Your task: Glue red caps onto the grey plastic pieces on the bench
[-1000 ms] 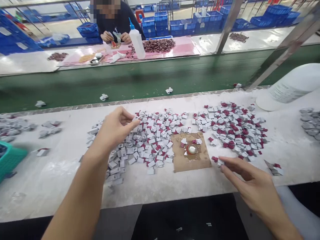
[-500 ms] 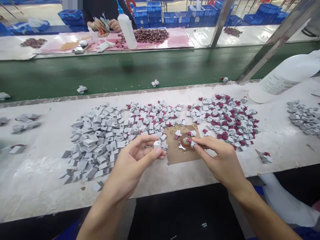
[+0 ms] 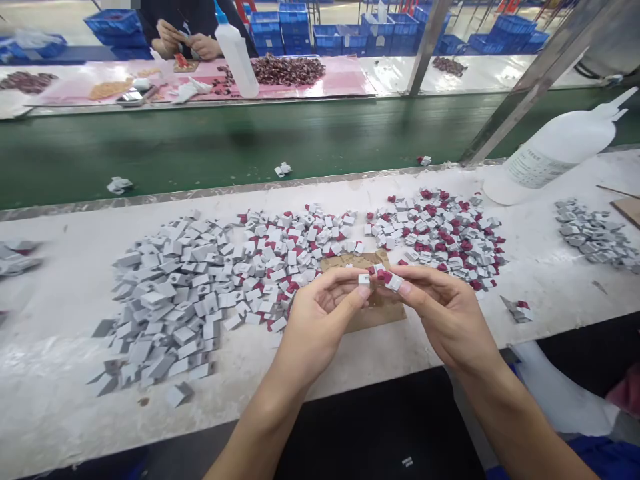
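Between the thumb and fingers of my left hand [image 3: 327,303] is a small light-grey plastic block [image 3: 364,281]. My right hand [image 3: 445,307] pinches a grey-and-maroon plastic piece [image 3: 391,279], its maroon end turned toward the block. The two pieces are close together; whether they touch I cannot tell. Beneath both hands lies a brown cardboard square [image 3: 377,319], largely covered by them. A heap of plain grey blocks [image 3: 165,293] spreads to the left of my left hand. Beyond my right hand is a pile of grey-and-maroon pieces [image 3: 450,230].
A white squeeze bottle [image 3: 545,160] stands at the right. More grey pieces [image 3: 595,230] lie beside it. Past the table runs a green conveyor belt [image 3: 225,140] carrying a few loose pieces. Across it, a co-worker's hands [image 3: 185,43] are busy near another bottle [image 3: 237,60].
My right hand has lifted its piece from the cardboard's wet spot. My left hand has moved right with the block, so both hands are now close together. The view has shifted slightly.
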Demonstrator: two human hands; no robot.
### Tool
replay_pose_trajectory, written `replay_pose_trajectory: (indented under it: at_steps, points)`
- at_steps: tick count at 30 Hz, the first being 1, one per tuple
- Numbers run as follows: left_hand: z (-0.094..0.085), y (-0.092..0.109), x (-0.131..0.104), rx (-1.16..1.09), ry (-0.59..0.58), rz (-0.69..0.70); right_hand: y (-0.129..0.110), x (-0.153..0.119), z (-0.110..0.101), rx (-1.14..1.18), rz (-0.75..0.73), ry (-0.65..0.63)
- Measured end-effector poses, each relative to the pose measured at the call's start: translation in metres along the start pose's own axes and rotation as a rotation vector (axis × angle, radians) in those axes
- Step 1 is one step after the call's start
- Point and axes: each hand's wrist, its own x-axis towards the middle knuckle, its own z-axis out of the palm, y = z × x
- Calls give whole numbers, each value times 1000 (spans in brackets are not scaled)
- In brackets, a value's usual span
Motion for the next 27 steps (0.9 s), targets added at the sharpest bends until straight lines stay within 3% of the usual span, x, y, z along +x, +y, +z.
replay_pose_trajectory:
  at_steps: [5,12,20,24,27]
  points:
    - [5,-1,4,19,-34,3,-1,-2,-2,-7,-30,28]
    - [3,0,6,100,-80,20,-10,-5,0,-65,-41,-38]
    - [-2,31,11,280,-190,83,-25,3,0,-97,7,-146]
    - [-9,62,33,464,-257,71,-43,28,-2,-309,23,-234]
    - [-12,88,74,724,-183,121,-58,80,-15,-515,18,-124]
